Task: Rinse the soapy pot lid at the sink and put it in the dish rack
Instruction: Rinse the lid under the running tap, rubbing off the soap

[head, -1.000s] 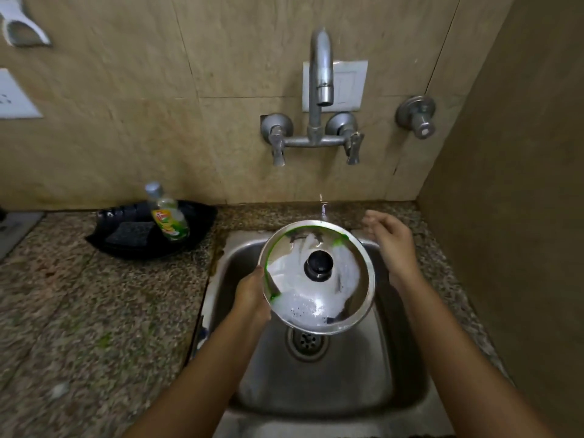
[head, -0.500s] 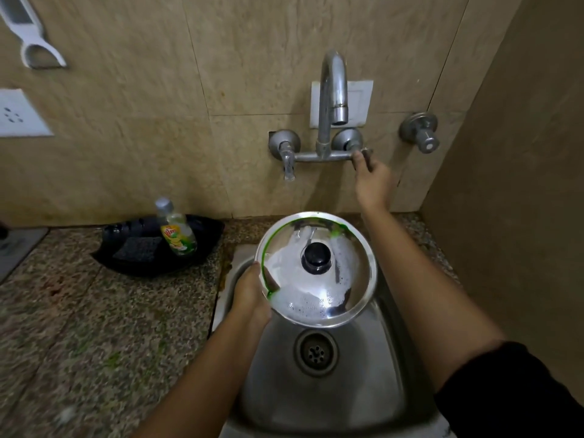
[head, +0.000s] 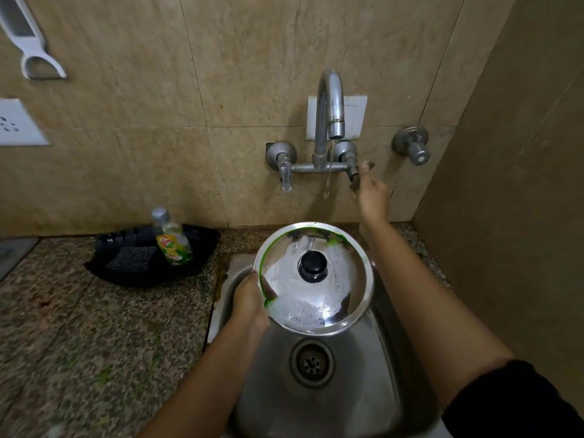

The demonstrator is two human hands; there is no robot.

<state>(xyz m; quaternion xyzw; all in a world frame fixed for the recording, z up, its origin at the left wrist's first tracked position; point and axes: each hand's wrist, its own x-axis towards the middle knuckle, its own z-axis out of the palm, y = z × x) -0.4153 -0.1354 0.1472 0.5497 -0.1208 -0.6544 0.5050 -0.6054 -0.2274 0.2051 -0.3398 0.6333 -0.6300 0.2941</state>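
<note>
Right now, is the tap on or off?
On. A thin stream falls from the tap spout toward the lid, which still carries suds. The right hand is at the right valve handle.

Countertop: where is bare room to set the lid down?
Bare granite counter runs between the sink rim and the black tray, toward the near edge. Crowded: the tray holds a soap bottle and scrubber.

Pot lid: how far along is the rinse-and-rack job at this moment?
Done: the tap is running. In hand: the left hand holds the pot lid, still foamy, over the sink, and the right hand is at the tap handle. Left: rinsing and racking; no rack is in view.
</note>
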